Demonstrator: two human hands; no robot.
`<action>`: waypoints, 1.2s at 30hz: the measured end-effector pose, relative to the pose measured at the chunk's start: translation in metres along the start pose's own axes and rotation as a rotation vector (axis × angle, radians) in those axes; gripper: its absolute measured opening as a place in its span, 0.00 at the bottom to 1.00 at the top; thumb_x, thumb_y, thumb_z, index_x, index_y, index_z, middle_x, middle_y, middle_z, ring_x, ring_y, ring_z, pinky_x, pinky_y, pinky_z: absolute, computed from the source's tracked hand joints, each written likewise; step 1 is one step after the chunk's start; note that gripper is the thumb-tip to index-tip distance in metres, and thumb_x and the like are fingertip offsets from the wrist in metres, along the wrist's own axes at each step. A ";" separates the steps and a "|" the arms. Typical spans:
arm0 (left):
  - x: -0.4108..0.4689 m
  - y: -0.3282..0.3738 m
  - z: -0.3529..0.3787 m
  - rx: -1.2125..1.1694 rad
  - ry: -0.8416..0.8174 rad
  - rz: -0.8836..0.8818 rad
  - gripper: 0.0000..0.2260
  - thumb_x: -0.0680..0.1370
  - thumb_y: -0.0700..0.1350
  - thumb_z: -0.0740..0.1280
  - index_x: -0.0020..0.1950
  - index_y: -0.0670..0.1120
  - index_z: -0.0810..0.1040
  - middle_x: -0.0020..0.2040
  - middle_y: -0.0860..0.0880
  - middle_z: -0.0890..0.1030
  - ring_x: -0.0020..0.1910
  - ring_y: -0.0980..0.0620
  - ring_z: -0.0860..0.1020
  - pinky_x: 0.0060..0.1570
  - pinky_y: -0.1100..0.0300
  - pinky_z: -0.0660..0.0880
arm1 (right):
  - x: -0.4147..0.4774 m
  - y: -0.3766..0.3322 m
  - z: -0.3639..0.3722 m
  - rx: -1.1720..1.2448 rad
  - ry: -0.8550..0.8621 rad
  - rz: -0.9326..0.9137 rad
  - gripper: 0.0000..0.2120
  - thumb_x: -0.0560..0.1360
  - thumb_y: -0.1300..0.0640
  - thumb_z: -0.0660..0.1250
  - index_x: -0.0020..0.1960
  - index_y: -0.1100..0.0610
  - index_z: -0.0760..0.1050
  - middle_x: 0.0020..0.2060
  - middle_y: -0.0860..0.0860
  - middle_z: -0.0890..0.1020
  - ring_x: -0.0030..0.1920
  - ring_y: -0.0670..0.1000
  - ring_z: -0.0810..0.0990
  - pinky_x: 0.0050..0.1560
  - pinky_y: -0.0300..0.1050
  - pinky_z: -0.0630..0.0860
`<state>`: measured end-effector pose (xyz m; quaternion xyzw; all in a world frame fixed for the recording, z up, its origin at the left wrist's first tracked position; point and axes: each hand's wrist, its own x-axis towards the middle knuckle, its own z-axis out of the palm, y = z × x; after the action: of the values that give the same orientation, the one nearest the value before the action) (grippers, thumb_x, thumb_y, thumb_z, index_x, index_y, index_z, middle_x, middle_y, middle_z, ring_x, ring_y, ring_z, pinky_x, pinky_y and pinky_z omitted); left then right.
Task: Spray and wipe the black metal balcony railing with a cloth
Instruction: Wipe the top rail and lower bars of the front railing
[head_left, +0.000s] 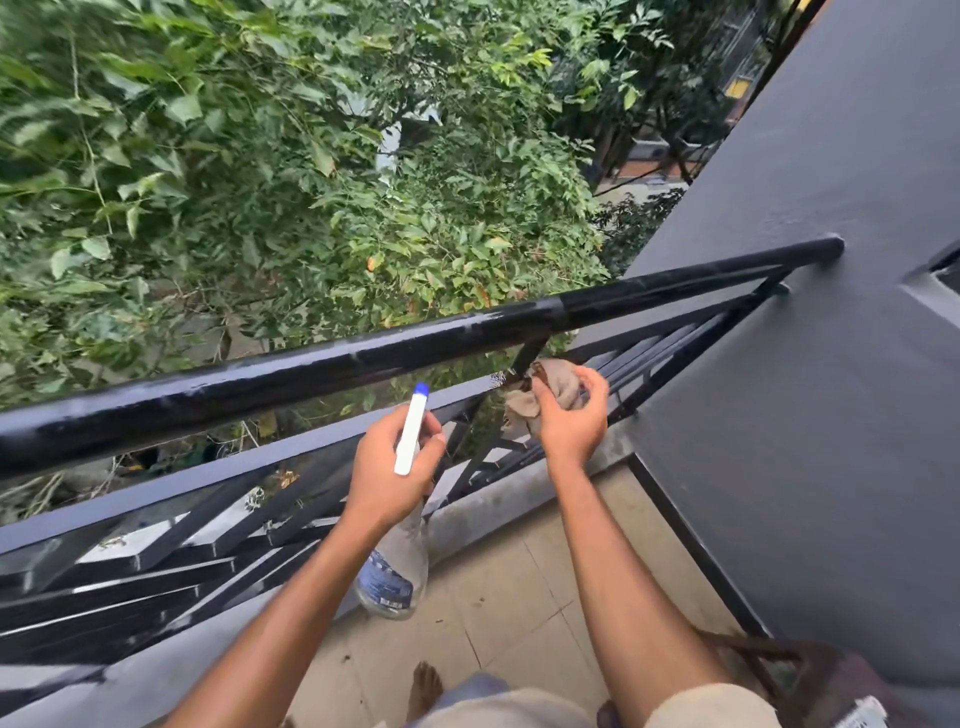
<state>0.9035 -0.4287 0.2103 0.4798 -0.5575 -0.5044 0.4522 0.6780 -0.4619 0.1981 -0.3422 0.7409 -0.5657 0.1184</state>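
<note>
My left hand (387, 467) is curled tight around the neck of the spray bottle (397, 566), nozzle up, just inside the black railing (311, 364). My right hand (569, 415) clutches the beige cloth (558, 387) against a short post under the top rail, near the grey wall (831, 415).
</note>
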 end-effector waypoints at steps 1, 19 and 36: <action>-0.001 0.001 0.000 -0.009 -0.011 0.000 0.02 0.73 0.44 0.67 0.42 0.46 0.77 0.31 0.49 0.78 0.25 0.44 0.77 0.29 0.48 0.78 | 0.004 -0.004 -0.002 0.053 -0.003 0.044 0.28 0.68 0.60 0.81 0.64 0.55 0.75 0.60 0.50 0.79 0.62 0.49 0.77 0.61 0.34 0.72; 0.031 0.006 0.101 -0.108 0.309 -0.137 0.04 0.72 0.44 0.67 0.43 0.44 0.78 0.30 0.54 0.79 0.24 0.54 0.74 0.25 0.59 0.75 | 0.044 0.006 0.043 -0.091 0.038 -0.229 0.19 0.66 0.42 0.79 0.40 0.56 0.77 0.39 0.55 0.81 0.43 0.61 0.79 0.42 0.50 0.68; 0.037 0.019 0.115 -0.009 0.374 -0.110 0.02 0.77 0.39 0.69 0.46 0.41 0.77 0.38 0.45 0.78 0.25 0.54 0.75 0.25 0.63 0.73 | 0.049 0.024 0.036 -0.073 -0.208 -0.169 0.22 0.66 0.37 0.77 0.50 0.53 0.82 0.44 0.51 0.84 0.47 0.56 0.80 0.44 0.50 0.76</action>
<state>0.7835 -0.4497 0.2204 0.5929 -0.4343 -0.4330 0.5218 0.6532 -0.5175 0.1748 -0.4641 0.7134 -0.5076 0.1341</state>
